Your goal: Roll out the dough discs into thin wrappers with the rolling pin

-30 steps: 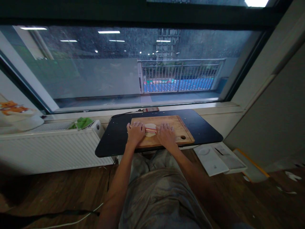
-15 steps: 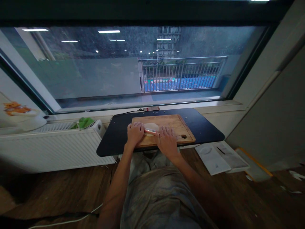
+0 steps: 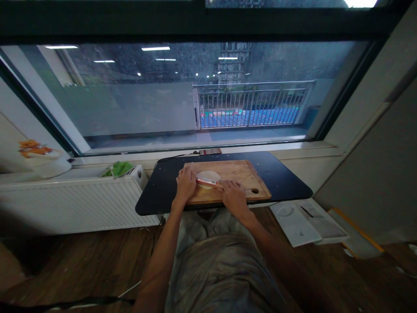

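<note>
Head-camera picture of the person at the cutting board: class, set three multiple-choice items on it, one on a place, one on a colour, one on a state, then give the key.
1. Where does the round dough lie?
A on the cutting board
B on the radiator
C on the floor

2. What colour is the tabletop under the board?
A white
B black
C green

3. How do the hands meet the rolling pin?
A both rest on it
B only the left
C neither

Key: 1 A, the pale disc lies on the wooden board. 2 B, the surface around the board is black. 3 A, the left hand and the right hand each cover one end.
</note>
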### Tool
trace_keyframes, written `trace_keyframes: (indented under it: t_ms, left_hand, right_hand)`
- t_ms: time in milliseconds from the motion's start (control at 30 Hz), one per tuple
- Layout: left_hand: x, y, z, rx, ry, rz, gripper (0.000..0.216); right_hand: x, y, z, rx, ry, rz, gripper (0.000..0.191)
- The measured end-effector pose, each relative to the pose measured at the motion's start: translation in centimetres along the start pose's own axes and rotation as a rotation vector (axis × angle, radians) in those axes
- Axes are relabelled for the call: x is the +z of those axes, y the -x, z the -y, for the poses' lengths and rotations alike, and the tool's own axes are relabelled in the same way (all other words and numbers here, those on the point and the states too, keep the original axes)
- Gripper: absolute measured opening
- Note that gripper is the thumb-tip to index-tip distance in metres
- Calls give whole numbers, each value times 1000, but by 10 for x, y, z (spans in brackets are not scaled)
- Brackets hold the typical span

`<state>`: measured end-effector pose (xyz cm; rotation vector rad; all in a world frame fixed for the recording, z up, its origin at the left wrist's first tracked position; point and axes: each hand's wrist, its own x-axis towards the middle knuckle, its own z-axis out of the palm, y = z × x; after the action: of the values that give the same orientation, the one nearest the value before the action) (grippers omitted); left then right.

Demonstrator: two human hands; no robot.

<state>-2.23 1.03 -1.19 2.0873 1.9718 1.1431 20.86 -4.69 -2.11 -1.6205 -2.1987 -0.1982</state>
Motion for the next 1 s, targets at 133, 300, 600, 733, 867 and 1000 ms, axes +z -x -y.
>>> trace_keyframes:
  t_ms: [133,300,600,733,867,1000]
  left_hand:
    - [0,-7,9,-128,117,-180,58]
    - [1,-12,16,-64,185,27,52]
    - [12,-39,-7,334,10,558,73]
    - [6,-40,-15,316,-164,554,73]
    - [-3,-28,-28,252,-322,488,69]
    - [-6,-25,-35,225,-321,460,59]
  right_hand:
    - [-2,-15,-12,29,-24,25,39]
    - [-12,-47,-29,159,-105,7,43]
    - [-3,-59,-40,164,-187,35,46]
    - [-3,-58,-39,155,-152,55,47]
    - [-2,-59,-40,168,-147,46,45]
    - [-1,-58,-41,171,-182,22,45]
